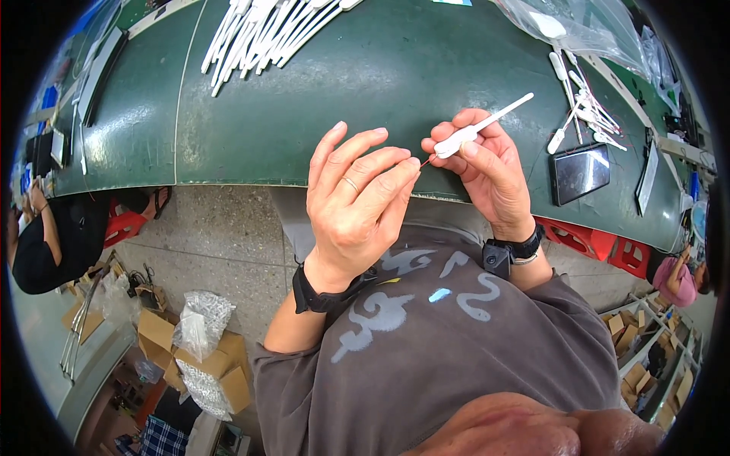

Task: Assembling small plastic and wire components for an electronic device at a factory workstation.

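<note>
A white plastic stick (459, 142), wide at one end and thin at the other, is pinched between the thumb and fingers of my right hand (502, 178). Its thin end points up and to the right, away from me. From the wide end a thin red wire (429, 159) runs to my left hand (353, 205). There the thumb and forefinger tips are closed on the wire, while the other fingers stay loosely extended. Both hands are above the near edge of the green table (251, 152).
A pile of similar white sticks (266, 34) lies at the far left-centre. More white sticks with wires (582, 110) and a black rectangular device (581, 174) lie at the right, below a clear plastic bag (601, 30). Open cardboard boxes (232, 372) stand on the floor. Other people sit at both sides.
</note>
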The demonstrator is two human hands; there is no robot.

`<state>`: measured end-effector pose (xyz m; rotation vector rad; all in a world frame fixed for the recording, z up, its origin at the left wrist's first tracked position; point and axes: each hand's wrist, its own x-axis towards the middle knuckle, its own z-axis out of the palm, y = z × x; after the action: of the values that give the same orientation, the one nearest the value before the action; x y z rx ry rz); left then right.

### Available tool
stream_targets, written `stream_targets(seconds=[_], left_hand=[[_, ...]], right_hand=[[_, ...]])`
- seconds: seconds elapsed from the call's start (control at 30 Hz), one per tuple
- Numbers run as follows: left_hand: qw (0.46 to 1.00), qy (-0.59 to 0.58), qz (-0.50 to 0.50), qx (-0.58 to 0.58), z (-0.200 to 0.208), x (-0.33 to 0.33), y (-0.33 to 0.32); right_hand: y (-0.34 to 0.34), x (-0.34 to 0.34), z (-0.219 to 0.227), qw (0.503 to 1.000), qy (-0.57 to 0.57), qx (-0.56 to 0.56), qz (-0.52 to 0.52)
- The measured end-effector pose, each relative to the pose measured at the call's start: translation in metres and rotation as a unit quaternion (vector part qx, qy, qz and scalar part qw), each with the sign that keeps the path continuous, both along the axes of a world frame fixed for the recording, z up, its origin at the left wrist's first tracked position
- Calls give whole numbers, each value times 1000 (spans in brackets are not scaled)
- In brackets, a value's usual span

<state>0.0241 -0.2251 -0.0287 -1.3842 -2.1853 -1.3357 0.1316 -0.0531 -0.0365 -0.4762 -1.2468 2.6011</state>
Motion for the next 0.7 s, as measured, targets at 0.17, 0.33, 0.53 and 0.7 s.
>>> stream_targets(seconds=[0.17, 0.33, 0.53, 0.7], left_hand=[[1000, 11, 11, 11, -4, -5, -7], [995, -21, -58, 84, -4, 10, 3], [897, -157, -217, 352, 54, 112, 63], [924, -155, -206, 282, 58, 111, -19]], right_hand=[[-6, -10, -4, 1000, 1, -10, 12], [-15, 28, 22, 995, -31, 68, -72], [-12, 196, 130, 902, -135, 251, -324], [-84, 182, 121, 934, -99, 207, -275]])
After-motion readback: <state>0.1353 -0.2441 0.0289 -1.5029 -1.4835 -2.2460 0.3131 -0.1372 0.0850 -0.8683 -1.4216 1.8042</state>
